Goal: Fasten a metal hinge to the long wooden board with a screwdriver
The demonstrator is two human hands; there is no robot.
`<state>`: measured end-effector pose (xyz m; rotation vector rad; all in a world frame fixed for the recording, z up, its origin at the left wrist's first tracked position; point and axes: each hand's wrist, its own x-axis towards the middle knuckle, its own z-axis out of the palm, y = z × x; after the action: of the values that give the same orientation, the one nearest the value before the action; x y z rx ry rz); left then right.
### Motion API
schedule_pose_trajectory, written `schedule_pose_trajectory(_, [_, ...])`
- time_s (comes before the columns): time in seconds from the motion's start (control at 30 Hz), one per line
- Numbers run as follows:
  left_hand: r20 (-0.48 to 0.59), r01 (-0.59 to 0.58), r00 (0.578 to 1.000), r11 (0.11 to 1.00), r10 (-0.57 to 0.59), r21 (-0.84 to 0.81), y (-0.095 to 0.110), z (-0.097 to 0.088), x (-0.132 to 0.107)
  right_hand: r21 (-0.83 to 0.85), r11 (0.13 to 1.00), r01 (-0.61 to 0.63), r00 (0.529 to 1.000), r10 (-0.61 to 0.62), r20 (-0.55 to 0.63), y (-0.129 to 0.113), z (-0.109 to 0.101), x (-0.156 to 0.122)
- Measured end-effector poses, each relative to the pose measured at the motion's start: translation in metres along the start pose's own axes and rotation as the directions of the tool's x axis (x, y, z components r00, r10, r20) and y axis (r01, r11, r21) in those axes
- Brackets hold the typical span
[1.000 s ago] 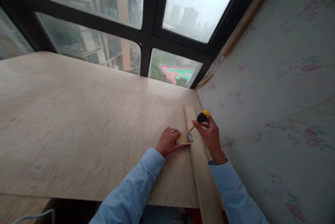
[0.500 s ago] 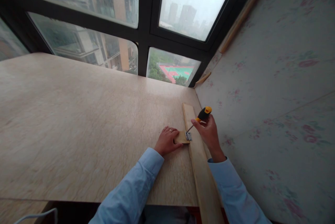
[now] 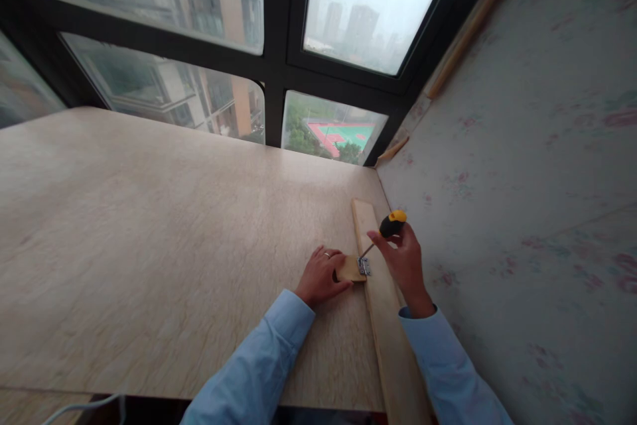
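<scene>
My right hand [image 3: 404,262] is closed around a screwdriver [image 3: 392,223] with a black and yellow handle. Its shaft slants down to the left, and the tip meets a small metal hinge [image 3: 365,267]. That hinge lies across the joint between a short wooden block [image 3: 350,270] and a long wooden board [image 3: 381,309]. Thumb and fingers of my left hand [image 3: 322,276] grip the block's left end, with a ring on one finger. Any screw under the tip is too small to make out.
The marble-patterned ledge [image 3: 164,259] extends left under dark-framed windows [image 3: 276,100]. A floral-papered wall [image 3: 522,213] rises close on the right, beside the board. A pale cable [image 3: 94,405] lies at the lower left, and the board overhangs the ledge's front edge.
The view has shifted slightly, so everything sits a little lower and further right. My left hand still grips the block, and the screwdriver tip stays at the hinge.
</scene>
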<state>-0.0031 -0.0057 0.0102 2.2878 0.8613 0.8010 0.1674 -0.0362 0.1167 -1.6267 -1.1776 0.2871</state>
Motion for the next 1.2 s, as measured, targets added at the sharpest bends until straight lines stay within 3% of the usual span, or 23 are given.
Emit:
schedule_pose_trajectory(0.07, [-0.001, 0.002, 1.000, 1.000, -0.002, -0.006, 0.001, 0.000, 0.000, 0.014, 1.000, -0.017, 1.000, 0.017, 0.006, -0.003, -0.002, -0.002])
schedule_pose_trajectory(0.23, [0.020, 0.013, 1.000, 1.000, -0.013, -0.010, 0.004, -0.004, 0.000, 0.262, 0.963, -0.054, 0.994, 0.026, 0.109, -0.001, -0.004, -0.004])
schedule_pose_trajectory(0.47, [0.031, 0.021, 0.999, 1.000, -0.021, -0.014, 0.006, -0.006, 0.001, 0.060, 0.996, -0.060, 0.998, 0.061, -0.024, 0.011, -0.008, -0.001])
schedule_pose_trajectory(0.67, [0.011, 0.013, 1.000, 1.000, -0.013, -0.024, 0.002, -0.003, 0.000, 0.238, 0.970, -0.055, 0.995, 0.033, 0.095, 0.010, -0.009, -0.005])
schedule_pose_trajectory(0.83, [0.014, 0.018, 1.000, 1.000, -0.018, -0.014, 0.001, -0.003, -0.001, -0.013, 0.998, -0.066, 0.998, 0.066, -0.006, 0.004, -0.010, -0.004])
schedule_pose_trajectory(1.07, [0.011, 0.009, 1.000, 1.000, -0.009, -0.005, 0.000, -0.002, -0.001, 0.205, 0.978, -0.043, 0.995, 0.024, 0.094, 0.005, -0.007, -0.003])
schedule_pose_trajectory(1.2, [0.017, 0.010, 1.000, 1.000, -0.011, 0.001, 0.000, -0.002, -0.001, 0.102, 0.993, -0.052, 0.999, 0.051, 0.017, 0.003, -0.005, -0.005])
